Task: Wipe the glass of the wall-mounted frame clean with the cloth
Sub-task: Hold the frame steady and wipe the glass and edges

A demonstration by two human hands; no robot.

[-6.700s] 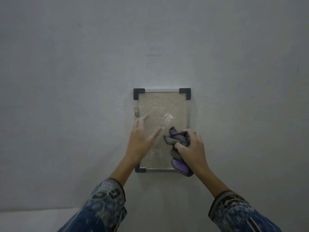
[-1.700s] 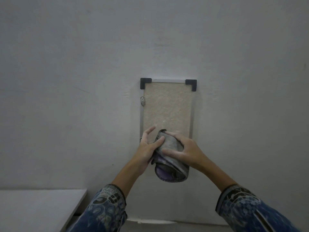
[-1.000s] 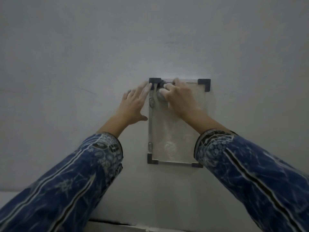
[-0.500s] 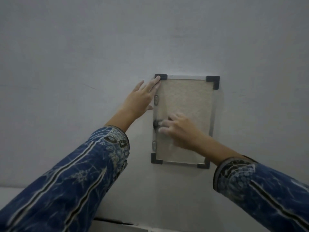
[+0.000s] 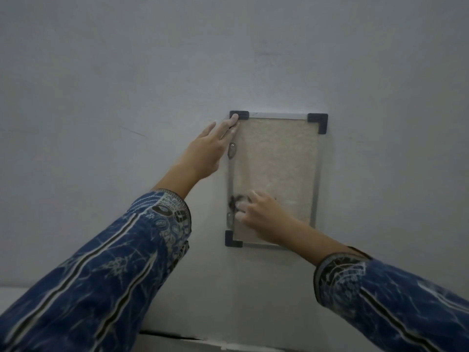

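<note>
Tall rectangular silver-edged frame [image 5: 317, 174] w/ black corner caps hangs on pale grey wall [image 5: 127, 72], beige panel behind its glass. Left hand [image 5: 206, 152] lies flat & open, fingertips at top-left cap. Right hand [image 5: 264, 214] presses bunched dark cloth [image 5: 234, 200] onto lower-left glass, cloth mostly hidden under fingers.

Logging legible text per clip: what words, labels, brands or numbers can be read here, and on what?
None can be read. The frame, its glass, the cloth under the right hand, the left hand and the wall show no writing; the sleeves carry only pattern.
</note>
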